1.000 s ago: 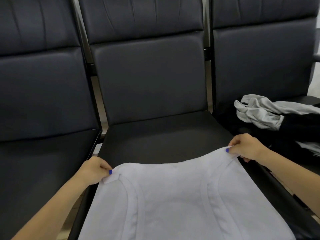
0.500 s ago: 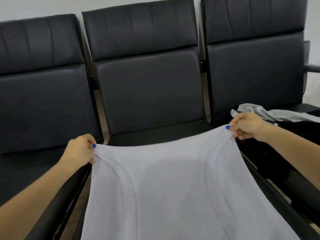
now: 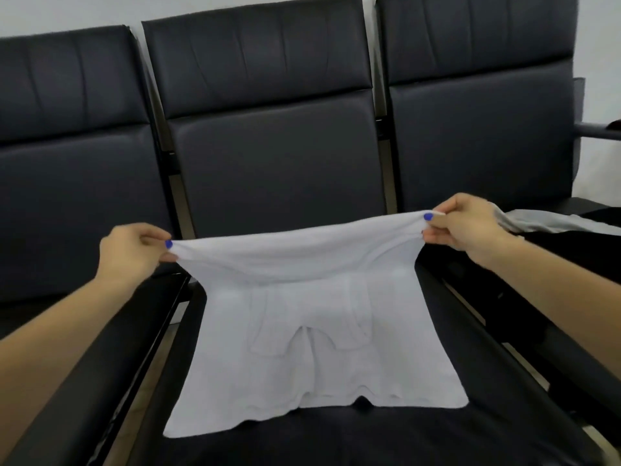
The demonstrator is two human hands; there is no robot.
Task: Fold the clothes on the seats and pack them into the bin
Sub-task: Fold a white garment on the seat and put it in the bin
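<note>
A white garment [image 3: 312,348] hangs stretched above the middle black seat [image 3: 336,435], folded over so its straps show through the cloth. My left hand [image 3: 134,252] pinches its top left corner. My right hand [image 3: 467,223] pinches the top right corner. The lower edge of the garment rests on the seat cushion. No bin is in view.
A grey garment [image 3: 551,223] and dark clothes [image 3: 578,250] lie on the right seat. An armrest [image 3: 598,131] sticks out at the far right. The left seat [image 3: 67,203] holds nothing that I can see. Seat backs stand close behind the garment.
Both hands have lifted the garment's top edge up and away from me. The cloth now hangs doubled over, where before it lay spread flat on the seat.
</note>
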